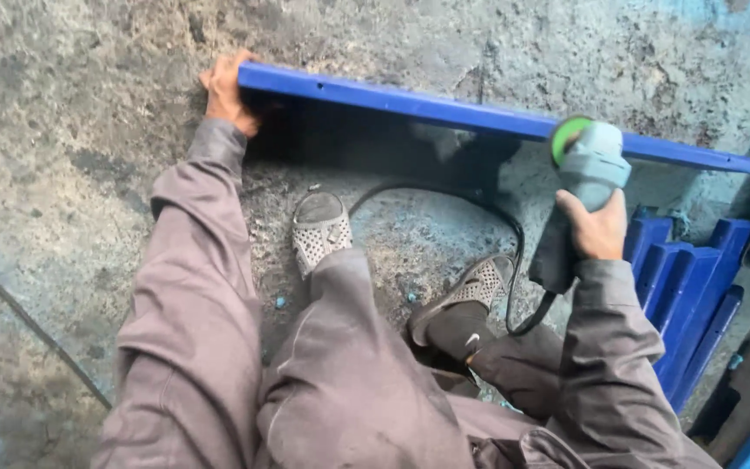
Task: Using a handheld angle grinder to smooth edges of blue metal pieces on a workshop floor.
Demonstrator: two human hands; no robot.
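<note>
steadily: left hand (226, 94) clenched on the blue metal bar (444, 111), right hand (596, 227) gripping the angle grinder (585, 174); keep the disc flat along the edge.

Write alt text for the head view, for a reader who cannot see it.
A crouching person's right hand holds an angle grinder with its green-rimmed disc against a long blue metal bar. The left hand grips the bar's far end, above a rough concrete floor. More blue metal pieces are stacked at the right.
</note>
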